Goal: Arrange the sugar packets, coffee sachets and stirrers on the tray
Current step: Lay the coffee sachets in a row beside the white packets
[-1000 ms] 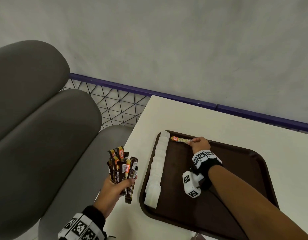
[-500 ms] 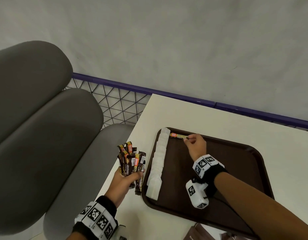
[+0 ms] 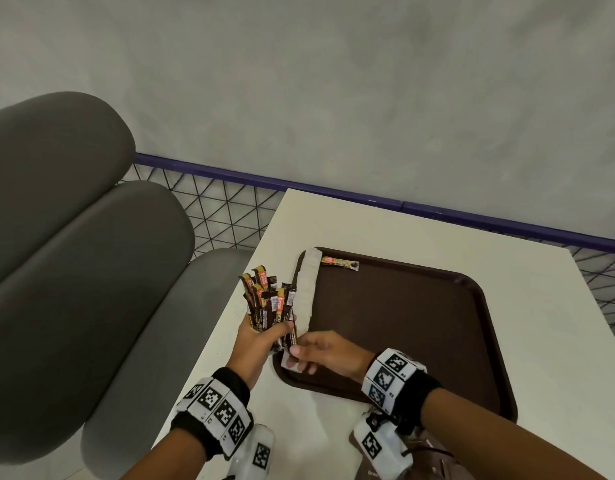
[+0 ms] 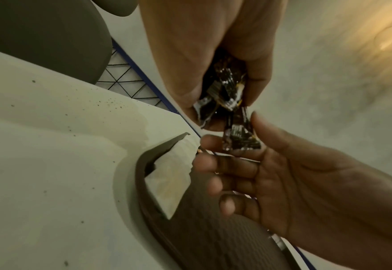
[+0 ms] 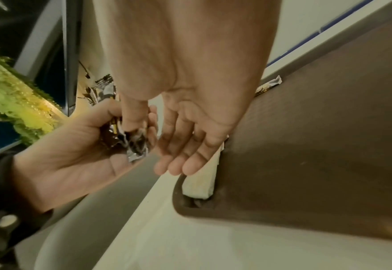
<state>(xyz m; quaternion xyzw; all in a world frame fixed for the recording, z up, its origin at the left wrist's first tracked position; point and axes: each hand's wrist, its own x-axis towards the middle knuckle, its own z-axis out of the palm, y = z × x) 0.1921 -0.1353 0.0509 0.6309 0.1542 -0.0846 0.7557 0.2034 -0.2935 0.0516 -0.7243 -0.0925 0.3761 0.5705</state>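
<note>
A brown tray (image 3: 403,323) lies on the white table (image 3: 541,306). White sugar packets (image 3: 305,296) run in a row along its left edge. One coffee sachet (image 3: 340,263) lies flat at the tray's far left corner. My left hand (image 3: 264,336) grips an upright bundle of coffee sachets (image 3: 269,303) just left of the tray. My right hand (image 3: 299,353) reaches to the bundle's lower end. In the left wrist view its thumb and forefinger pinch the bottom of one sachet (image 4: 238,137), which hangs below the others (image 4: 222,87).
A grey padded seat (image 3: 74,271) stands left of the table. A purple rail with wire mesh (image 3: 230,209) runs behind, below a grey wall. A brown bag (image 3: 434,459) lies at the table's near edge under my right wrist.
My right hand let go of the sachet at the tray's far corner and came back to the bundle. My left hand brought the bundle closer to the tray.
</note>
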